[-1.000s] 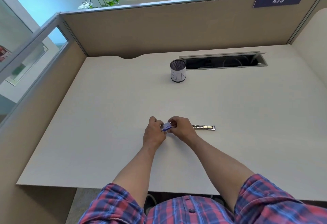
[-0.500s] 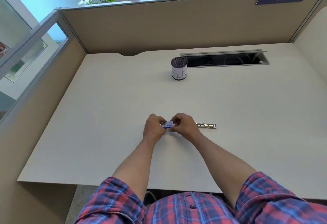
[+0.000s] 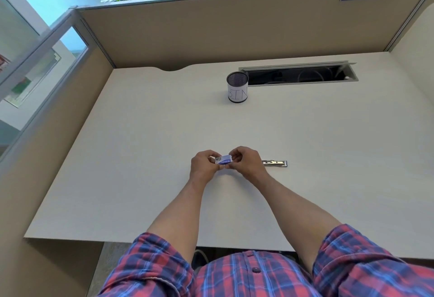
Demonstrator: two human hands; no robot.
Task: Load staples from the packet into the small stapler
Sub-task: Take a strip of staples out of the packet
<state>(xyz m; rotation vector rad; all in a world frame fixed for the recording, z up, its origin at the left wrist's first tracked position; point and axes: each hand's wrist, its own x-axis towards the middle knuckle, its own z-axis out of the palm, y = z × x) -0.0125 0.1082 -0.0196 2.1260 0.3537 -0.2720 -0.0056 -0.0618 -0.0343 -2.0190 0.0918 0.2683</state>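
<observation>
We see the pale counter [image 3: 141, 156] filling most of the view, bare except for a few things, which leaves us plenty of room to work. At about 12 o'clock from our hands sits the cable hatch [image 3: 298, 75], open at the back edge, and just to its left stands the mesh cup [image 3: 237, 87] marked BIN, well apart from the work, probably there for scraps.

Nearer to us, both forearms reach in from 6 o'clock and meet at the middle of the counter. The left hand [image 3: 203, 164] and the right hand [image 3: 246, 161] are curled toward each other, each pinching one end of the small blue and white packet [image 3: 224, 159], held just above the surface. We judge this two-ended grip is meant to steady the packet while the fingertips work it open; whether it is open yet is too small to tell.

At 3 o'clock from the right hand, just beside it, the small stapler [image 3: 274, 163] lies flat on the counter as a thin metal strip, untouched. It seems placed within easy reach so the staples can go straight across once they are out.

Against the view half a second ago, the packet now shows more of its long face, turned nearly level between the hands, where before it looked smaller and more tucked in. The hands sit in much the same place, and the stapler has not moved.
</observation>
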